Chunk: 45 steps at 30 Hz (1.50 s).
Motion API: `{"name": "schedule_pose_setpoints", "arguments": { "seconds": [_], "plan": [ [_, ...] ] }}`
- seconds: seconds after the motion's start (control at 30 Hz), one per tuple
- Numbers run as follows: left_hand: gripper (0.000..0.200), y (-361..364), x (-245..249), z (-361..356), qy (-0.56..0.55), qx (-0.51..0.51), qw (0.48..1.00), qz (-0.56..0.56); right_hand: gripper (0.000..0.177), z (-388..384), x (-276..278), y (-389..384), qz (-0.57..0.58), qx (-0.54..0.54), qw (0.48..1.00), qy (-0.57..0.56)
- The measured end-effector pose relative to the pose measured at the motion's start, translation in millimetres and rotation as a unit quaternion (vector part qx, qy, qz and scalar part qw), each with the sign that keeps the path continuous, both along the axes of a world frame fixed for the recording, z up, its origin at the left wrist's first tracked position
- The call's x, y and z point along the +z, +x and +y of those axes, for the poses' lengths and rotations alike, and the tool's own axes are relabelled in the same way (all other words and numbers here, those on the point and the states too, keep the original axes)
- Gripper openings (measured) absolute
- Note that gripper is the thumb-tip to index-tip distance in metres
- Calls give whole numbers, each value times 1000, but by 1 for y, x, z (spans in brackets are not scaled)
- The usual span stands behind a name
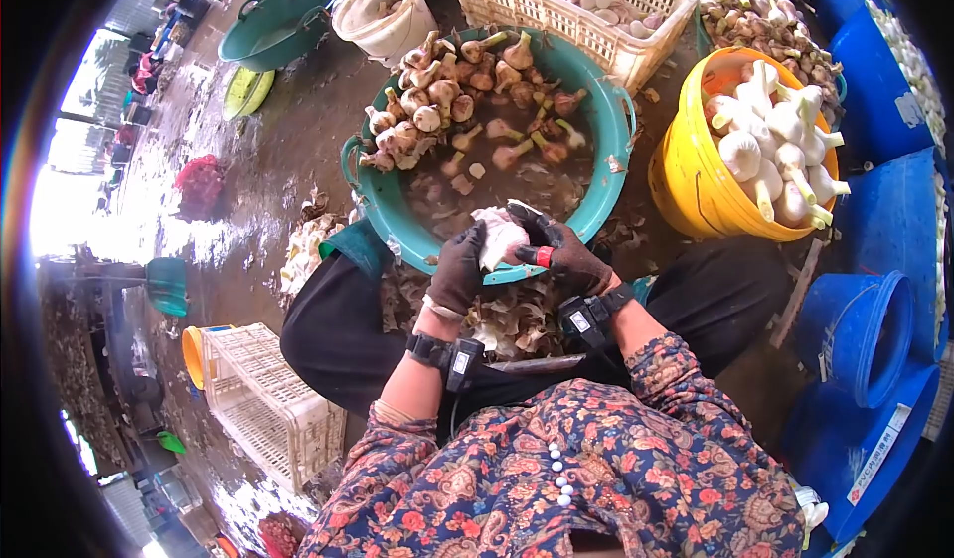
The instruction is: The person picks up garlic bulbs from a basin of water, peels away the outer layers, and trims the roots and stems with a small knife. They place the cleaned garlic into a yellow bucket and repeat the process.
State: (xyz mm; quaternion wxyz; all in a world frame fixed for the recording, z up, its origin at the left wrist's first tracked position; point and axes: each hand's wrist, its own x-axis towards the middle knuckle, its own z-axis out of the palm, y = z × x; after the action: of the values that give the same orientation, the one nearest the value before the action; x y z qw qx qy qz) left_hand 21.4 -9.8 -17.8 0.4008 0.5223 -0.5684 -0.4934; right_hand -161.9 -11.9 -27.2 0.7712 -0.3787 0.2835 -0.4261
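Over the near rim of a green tub (370,188), a pale, pinkish garlic bulb (500,240) is between my two dark-gloved hands. My left hand (459,268) is closed around its left side. From the right, my right hand (568,256) grips the bulb, fingers at its top and thumb against its side. A red band (544,257) shows on the right thumb. Unpeeled garlic bulbs (422,96) are heaped at the back left of the tub, and a few more sit in its brown water (527,182).
At the right stands a yellow bucket (686,165) of peeled white garlic bulbs (770,141). A cream crate (651,56) with cloves and a white bucket (383,23) are behind the tub. Blue buckets (845,329) line the right; an empty-looking crate (268,394) lies left. Skins litter the floor.
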Motion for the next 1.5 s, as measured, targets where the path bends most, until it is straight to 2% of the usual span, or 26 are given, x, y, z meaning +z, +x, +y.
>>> {"name": "schedule_pose_setpoints", "arguments": {
  "seconds": [0.03,0.1,0.13,0.17,0.27,0.33,0.4,0.43,0.47,0.5,0.53,0.6,0.7,0.73,0.8,0.83,0.93,1.0,1.07,1.2,1.27,1.33,1.37,1.4,1.47,1.5],
  "plan": [
    [36,6,-5,0,-103,-39,986,-127,62,0,-4,2,-13,-11,1000,12],
    [34,5,-2,2,-22,15,998,-58,62,0,5,5,-27,-18,999,21],
    [31,4,0,2,60,65,996,13,58,5,10,5,202,-78,959,-181],
    [31,5,0,-1,59,64,996,13,54,7,15,6,413,-131,824,-364],
    [26,6,-4,-5,191,79,977,55,43,9,6,13,452,-33,780,-432],
    [22,3,-14,-5,179,99,976,74,31,14,4,19,429,-106,795,-417],
    [22,3,-9,-3,212,114,962,131,26,17,-5,25,397,-149,871,-248],
    [22,4,-8,-3,172,133,964,151,19,16,-27,33,281,-231,917,-161],
    [22,5,-6,-5,130,153,964,172,19,14,-27,29,283,-231,917,-161],
    [23,5,6,-4,134,135,973,132,19,10,-27,25,167,-207,963,34],
    [23,3,17,0,135,134,973,131,20,7,-26,22,40,-171,958,229],
    [24,-3,44,8,79,109,984,120,21,0,-60,20,14,-197,952,232],
    [24,5,86,18,56,99,982,148,19,-6,-60,2,-226,-247,866,370],
    [22,13,101,19,68,97,980,162,19,-5,-59,-2,-225,-247,866,371],
    [20,40,101,10,122,-54,991,-18,22,-6,-41,-10,-229,-209,895,320],
    [24,43,103,5,245,-172,945,-133,26,-8,-56,-10,-237,-184,894,334],
    [45,50,67,-12,169,-421,821,-348,27,-7,-88,-12,-254,-85,915,302],
    [55,51,20,-36,188,-258,879,-355,26,-4,-66,0,-255,-143,905,309],
    [51,45,-19,-69,71,-150,923,-346,29,-9,-72,-2,-122,-188,910,348],
    [65,14,-91,-144,37,-128,927,-351,49,-61,-5,-28,-215,-308,902,214],
    [71,1,-151,-176,15,-103,925,-365,48,-87,75,-68,-159,-259,948,92],
    [81,-16,-190,-198,-30,-109,926,-361,65,-87,66,-71,-12,-324,937,130],
    [74,-19,-202,-203,31,-102,945,-310,67,-82,56,-68,52,-302,941,145],
    [74,-22,-199,-199,36,-104,946,-305,70,-73,37,-63,113,-279,939,165],
    [71,-24,-159,-185,165,-159,969,-90,60,-56,-2,-43,332,-291,883,159],
    [66,-27,-129,-170,192,-153,965,-87,54,-54,-34,-37,338,-320,869,170]
  ]
}}
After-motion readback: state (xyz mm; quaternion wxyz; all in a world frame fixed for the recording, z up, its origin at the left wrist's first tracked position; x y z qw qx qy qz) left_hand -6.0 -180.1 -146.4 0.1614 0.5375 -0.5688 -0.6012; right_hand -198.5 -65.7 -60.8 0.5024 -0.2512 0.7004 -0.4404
